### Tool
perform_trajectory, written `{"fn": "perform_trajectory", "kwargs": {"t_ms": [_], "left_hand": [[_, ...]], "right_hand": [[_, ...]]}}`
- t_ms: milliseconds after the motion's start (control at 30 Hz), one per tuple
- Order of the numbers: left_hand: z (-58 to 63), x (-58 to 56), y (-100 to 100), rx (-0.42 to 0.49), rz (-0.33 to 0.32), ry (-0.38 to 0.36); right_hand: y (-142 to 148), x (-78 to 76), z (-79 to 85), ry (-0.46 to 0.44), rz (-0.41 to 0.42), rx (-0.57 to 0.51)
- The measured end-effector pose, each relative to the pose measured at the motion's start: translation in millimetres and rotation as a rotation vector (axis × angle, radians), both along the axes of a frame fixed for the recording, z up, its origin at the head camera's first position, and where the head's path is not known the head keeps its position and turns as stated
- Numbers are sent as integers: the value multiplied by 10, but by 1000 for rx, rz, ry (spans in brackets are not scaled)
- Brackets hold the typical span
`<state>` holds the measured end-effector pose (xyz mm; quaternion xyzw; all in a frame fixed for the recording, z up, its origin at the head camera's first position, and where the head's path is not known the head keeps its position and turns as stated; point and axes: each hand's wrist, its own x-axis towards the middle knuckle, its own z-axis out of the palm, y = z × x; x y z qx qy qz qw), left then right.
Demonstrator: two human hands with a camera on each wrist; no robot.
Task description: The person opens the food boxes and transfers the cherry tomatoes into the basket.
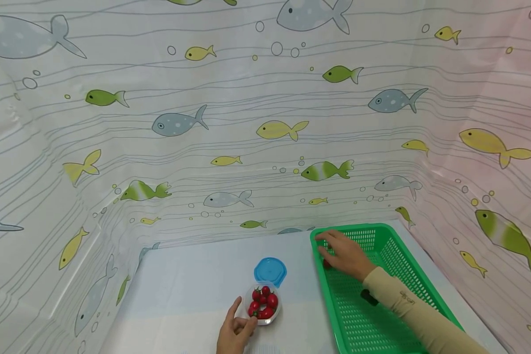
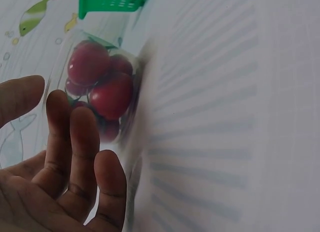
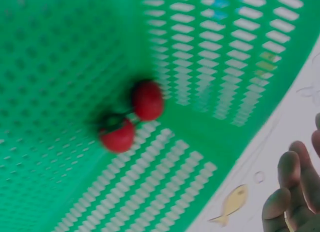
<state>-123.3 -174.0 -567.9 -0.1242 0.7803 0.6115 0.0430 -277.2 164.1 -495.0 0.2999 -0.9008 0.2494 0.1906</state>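
Note:
A clear plastic tub (image 1: 267, 322) of several small red tomatoes (image 1: 272, 300) with green stems stands on the white table. My left hand (image 1: 234, 332) is at its near left side, fingers loosely bent; whether they touch the wall I cannot tell. In the left wrist view, tomatoes (image 2: 111, 96) show through the tub just beyond the fingertips. Over the far left corner of a green basket (image 1: 333, 314), my right hand (image 1: 347, 253) has its fingers spread and holds nothing. Two tomatoes (image 3: 147, 100) lie in that corner below it, in the right wrist view.
A blue lid (image 1: 270, 270) lies flat on the table just behind the tub, near its far rim. The basket has raised, slotted walls and takes up the right side of the table. A white curtain (image 1: 248, 177) printed with fish surrounds the table at the back and sides.

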Motion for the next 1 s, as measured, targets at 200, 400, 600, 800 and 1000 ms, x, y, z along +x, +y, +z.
{"fn": "perform_trajectory", "kwargs": {"t_ms": [200, 400, 600, 800, 1000], "left_hand": [[-29, -5, 25, 8, 6, 0], [-37, -18, 32, -4, -11, -4], [-37, -23, 30, 3, -12, -5], [-50, -34, 26, 6, -14, -10], [-40, -25, 39, 1, -16, 3]], "right_hand": [[-189, 71, 119, -24, 55, 9], [-332, 130, 162, -39, 119, 9], [-466, 200, 222, -62, 100, 36], [-598, 241, 268, -43, 134, 54], [-722, 273, 277, -91, 151, 65]]}}
